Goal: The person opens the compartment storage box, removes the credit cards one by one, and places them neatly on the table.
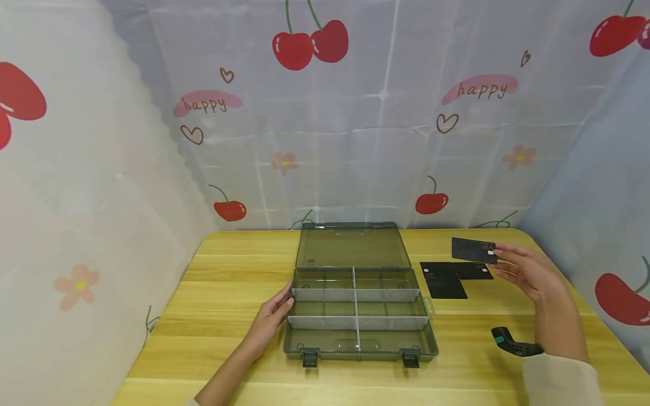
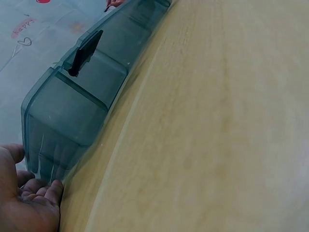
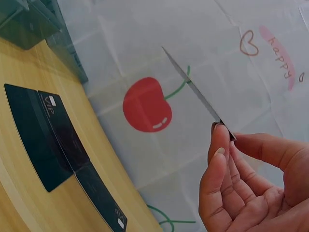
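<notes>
A smoky transparent compartment box [image 1: 355,316] lies open in the middle of the wooden table, its lid [image 1: 352,247] laid back flat. My left hand [image 1: 271,316] rests against the box's left wall [image 2: 58,140] with relaxed fingers [image 2: 41,193]. My right hand [image 1: 523,269] holds a black card [image 1: 473,250] up in the air, pinched by its right end between thumb and fingers [image 3: 219,145]. The same card [image 3: 195,92] shows edge-on in the right wrist view. Two or more black cards [image 1: 447,277] [image 3: 53,135] lie on the table right of the box, below the raised card.
A black wrist strap with a teal patch [image 1: 510,341] sits near my right forearm. Cherry-print cloth [image 1: 355,124] hangs on all sides of the table [image 1: 228,282]. Two dark latches [image 1: 310,357] stick out at the box's near edge.
</notes>
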Tool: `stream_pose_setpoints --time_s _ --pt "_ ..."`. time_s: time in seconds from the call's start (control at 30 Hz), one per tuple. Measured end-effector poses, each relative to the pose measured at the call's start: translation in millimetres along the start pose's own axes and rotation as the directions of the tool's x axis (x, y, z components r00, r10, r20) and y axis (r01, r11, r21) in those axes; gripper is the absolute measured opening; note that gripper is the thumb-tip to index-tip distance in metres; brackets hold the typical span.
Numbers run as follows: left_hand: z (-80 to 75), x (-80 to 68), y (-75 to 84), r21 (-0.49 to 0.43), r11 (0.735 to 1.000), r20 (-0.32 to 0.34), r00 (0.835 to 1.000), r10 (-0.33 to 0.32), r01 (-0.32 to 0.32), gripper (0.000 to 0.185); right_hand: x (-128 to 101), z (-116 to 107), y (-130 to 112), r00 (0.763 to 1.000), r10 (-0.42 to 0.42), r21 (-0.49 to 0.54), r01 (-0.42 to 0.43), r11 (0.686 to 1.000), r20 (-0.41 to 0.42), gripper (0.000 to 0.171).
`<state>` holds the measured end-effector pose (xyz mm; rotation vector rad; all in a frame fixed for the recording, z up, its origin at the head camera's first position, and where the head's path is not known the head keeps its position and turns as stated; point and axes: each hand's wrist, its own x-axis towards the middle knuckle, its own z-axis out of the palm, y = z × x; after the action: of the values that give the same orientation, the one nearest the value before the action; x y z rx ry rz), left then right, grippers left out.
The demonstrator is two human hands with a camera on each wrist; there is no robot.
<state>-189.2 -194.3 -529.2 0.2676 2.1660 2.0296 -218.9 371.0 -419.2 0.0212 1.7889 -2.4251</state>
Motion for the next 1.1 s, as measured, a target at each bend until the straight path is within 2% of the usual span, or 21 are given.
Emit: stream_pose_setpoints --time_s 0.17,0.4,0.83,1.1 --pt "0.0 0.1 0.0 0.001 1.000 -0.007 1.000 -0.011 0.011 0.052 -2.8 -11.5 1.4 1.000 0.014 -0.005 -0.014 1.000 -0.008 0.025" --pt "-0.2 -0.5 -0.8 0.001 1.000 -0.007 1.000 -0.005 0.005 0.053 -7.6 -26.6 2.6 0.997 0.032 -0.024 -0.034 0.999 -0.063 0.025" --pt "0.3 -0.6 1.3 0.000 1.000 -0.005 1.000 -0.006 0.006 0.055 -9.7 -48.0 13.5 0.980 0.100 -0.162 -0.128 0.978 -0.171 0.018" --pt "0.4 0.2 0.2 -0.006 1.000 -0.006 1.000 -0.003 0.003 0.053 -8.9 -57.6 20.5 0.982 0.133 -0.240 -0.162 0.957 -0.135 0.022"
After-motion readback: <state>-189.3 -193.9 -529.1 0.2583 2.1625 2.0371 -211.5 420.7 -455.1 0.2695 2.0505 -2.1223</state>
